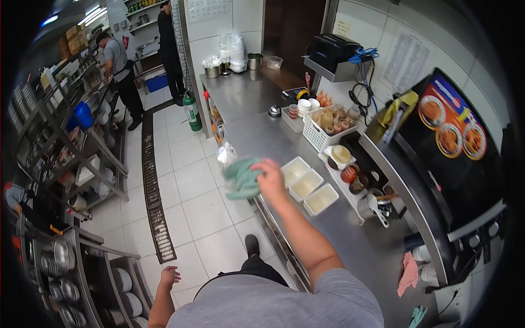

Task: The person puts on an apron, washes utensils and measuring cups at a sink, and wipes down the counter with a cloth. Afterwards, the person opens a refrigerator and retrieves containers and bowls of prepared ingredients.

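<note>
My right hand (268, 176) is closed on a green cloth (242, 178), slightly blurred, which hangs over the left edge of the steel counter (249, 128). Down at the lower left, beside my body and above the tiled floor, my left hand (170, 276) has its fingers apart and holds nothing. Just right of my right hand, white rectangular containers (306, 183) stand in a row on the counter. Farther right lies a white tray (347, 191) with jars and a lidded tub.
A white basket (317, 136) of bottles stands behind the containers. Metal shelving (95, 158) lines the left side, along a floor drain (153, 197). A fire extinguisher (191, 112) stands by the counter's far end. Two people (117, 60) stand at the back; another is partly visible at far left.
</note>
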